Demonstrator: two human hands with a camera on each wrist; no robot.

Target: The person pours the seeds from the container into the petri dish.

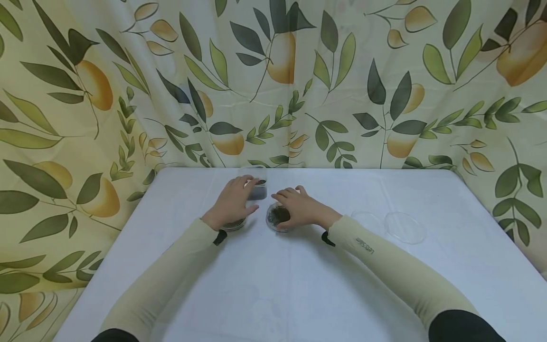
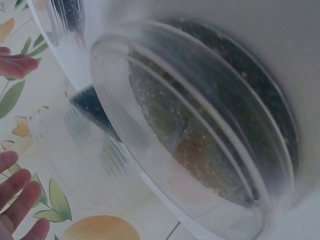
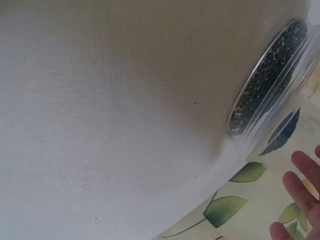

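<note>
My left hand (image 1: 232, 202) is over a round clear container (image 1: 234, 225), its fingers and thumb spread apart. Dark grainy contents fill the lower part of that container (image 2: 280, 115) in the left wrist view. My right hand (image 1: 304, 209) reaches over a second round clear container (image 1: 273, 223), with thumb and fingers spread across it. The right wrist view shows dark granules (image 3: 270, 75) in this container, with the fingers (image 3: 302, 192) extended above its rim. Just beyond the left hand stands a clear rectangular box (image 1: 258, 192) with dark contents, partly hidden by the fingers.
Two clear round lids lie right of the right forearm, one lid (image 1: 405, 228) nearer and the other lid (image 1: 366, 220) partly overlapped in view. A white cloth covers the table (image 1: 256, 289). Behind its far edge hangs a leaf-and-fruit patterned curtain (image 1: 333, 104).
</note>
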